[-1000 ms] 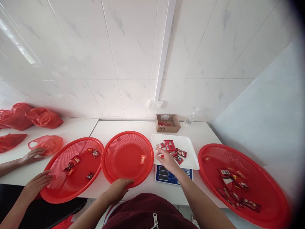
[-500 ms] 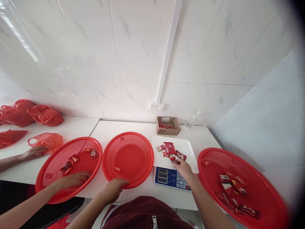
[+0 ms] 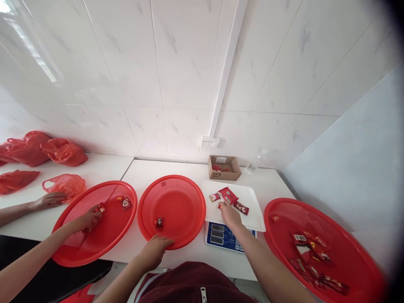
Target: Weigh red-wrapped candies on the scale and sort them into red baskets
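Note:
My left hand [image 3: 154,249] grips the near rim of the middle red mesh basket [image 3: 186,191], which holds one small wrapped candy [image 3: 159,222]. My right hand [image 3: 229,213] rests on the white tray [image 3: 252,195] of a blue digital scale [image 3: 222,235], fingers bent over small red packets [image 3: 229,197] lying there. What its fingertips hold is hidden.
A large red basket [image 3: 344,248] with several packets is at the right. Another person's hand [image 3: 88,219] reaches into the left red basket [image 3: 104,244]; their other hand [image 3: 47,201] touches a red plastic bag [image 3: 65,185]. A cardboard box [image 3: 224,167] and a bottle [image 3: 255,164] stand by the wall.
My right hand moved from the tray's near edge up and left among the packets. The other person's hand slid leftward in the left basket. The candy in the middle basket shifted slightly.

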### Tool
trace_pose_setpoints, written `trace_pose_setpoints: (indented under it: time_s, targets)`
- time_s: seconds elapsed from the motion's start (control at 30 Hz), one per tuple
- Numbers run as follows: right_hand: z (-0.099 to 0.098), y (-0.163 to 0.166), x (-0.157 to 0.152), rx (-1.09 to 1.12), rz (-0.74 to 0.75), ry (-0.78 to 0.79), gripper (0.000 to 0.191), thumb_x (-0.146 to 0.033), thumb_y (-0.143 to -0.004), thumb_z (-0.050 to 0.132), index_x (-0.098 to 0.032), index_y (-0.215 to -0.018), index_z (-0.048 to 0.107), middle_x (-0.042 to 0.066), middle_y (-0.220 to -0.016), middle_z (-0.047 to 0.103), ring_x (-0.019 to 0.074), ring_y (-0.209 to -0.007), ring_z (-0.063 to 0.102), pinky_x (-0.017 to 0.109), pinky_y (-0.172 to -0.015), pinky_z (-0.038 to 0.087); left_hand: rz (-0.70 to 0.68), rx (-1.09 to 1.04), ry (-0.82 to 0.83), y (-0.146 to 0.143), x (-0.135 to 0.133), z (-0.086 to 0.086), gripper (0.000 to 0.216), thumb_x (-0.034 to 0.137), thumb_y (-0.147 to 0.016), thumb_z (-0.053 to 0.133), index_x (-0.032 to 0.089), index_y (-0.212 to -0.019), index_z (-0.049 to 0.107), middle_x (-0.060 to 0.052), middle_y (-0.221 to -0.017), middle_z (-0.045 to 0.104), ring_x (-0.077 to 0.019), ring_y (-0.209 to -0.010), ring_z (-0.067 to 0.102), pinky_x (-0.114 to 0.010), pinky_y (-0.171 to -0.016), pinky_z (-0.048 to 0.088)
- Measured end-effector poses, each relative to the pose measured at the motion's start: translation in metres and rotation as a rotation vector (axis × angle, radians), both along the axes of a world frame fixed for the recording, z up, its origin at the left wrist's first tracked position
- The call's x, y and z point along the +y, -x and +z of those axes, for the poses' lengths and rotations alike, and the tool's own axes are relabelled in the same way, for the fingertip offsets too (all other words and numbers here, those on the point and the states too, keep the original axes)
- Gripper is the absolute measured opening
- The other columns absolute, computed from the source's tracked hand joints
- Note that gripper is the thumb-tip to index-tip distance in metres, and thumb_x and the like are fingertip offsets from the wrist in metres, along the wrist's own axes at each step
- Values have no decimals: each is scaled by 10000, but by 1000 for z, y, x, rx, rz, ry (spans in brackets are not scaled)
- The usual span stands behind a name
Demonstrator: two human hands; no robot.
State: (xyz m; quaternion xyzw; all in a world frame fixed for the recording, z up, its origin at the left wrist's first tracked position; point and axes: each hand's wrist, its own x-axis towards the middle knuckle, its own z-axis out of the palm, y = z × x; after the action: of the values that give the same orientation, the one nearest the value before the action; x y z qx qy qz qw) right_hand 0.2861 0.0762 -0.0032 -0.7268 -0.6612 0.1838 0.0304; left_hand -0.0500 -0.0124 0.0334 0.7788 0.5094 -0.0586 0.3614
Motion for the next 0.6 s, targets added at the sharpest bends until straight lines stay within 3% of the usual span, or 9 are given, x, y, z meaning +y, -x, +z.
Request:
trace_pose_setpoints:
  time_s: [0.13, 0.27, 0.33, 0.47, 0.6]
  targets:
    - [5, 9, 0, 143, -94, -28, 251, -214, -830, 460, -196, -1030, 611, 94, -1079, 633, 203, -911, 609, 294, -713, 454, 0, 37, -44, -1, -2, -1, 559, 98, -688, 433, 304, -1187, 580, -6, -1211, 621, -231, -1119, 528, -404, -1015, 317]
    - [24, 35, 12, 553, -14, 1, 399, -376, -852, 447, -228, -1217, 505, 69, -1163, 615, 147, -682, 625, 284, -609, 486, -11, 34, -66, -1, -2, -3, 560, 86, -692, 411, 295, -1183, 583, -16, -1188, 633, -238, -1111, 538, -424, -1026, 306]
    - [31, 44, 22, 479, 56, -26, 443, -382, -867, 424, -236, -1284, 452, 72, -1248, 568, 149, -748, 632, 290, -669, 494, -13, 33, -63, -1, -2, -3, 555, 85, -702, 404, 296, -1186, 577, -16, -1189, 631, -233, -1119, 535, -423, -1035, 296]
    - [26, 38, 36, 130, 119, -53, 418, -155, -847, 418, -214, -1253, 505, 86, -1343, 489, 200, -1160, 496, 309, -886, 414, -6, 50, -25, -4, -2, -1, 509, 139, -732, 449, 290, -1207, 552, -33, -1236, 600, -236, -1166, 506, -443, -1076, 236]
    - [13, 21, 27, 33, 79, -7, 376, -81, -841, 350, -194, -1094, 604, 127, -1244, 542, 221, -1025, 574, 335, -785, 436, 19, 69, -9, -11, -3, 2, 462, 195, -751, 497, 267, -1204, 552, -73, -1233, 594, -259, -1175, 498, -469, -1084, 212]
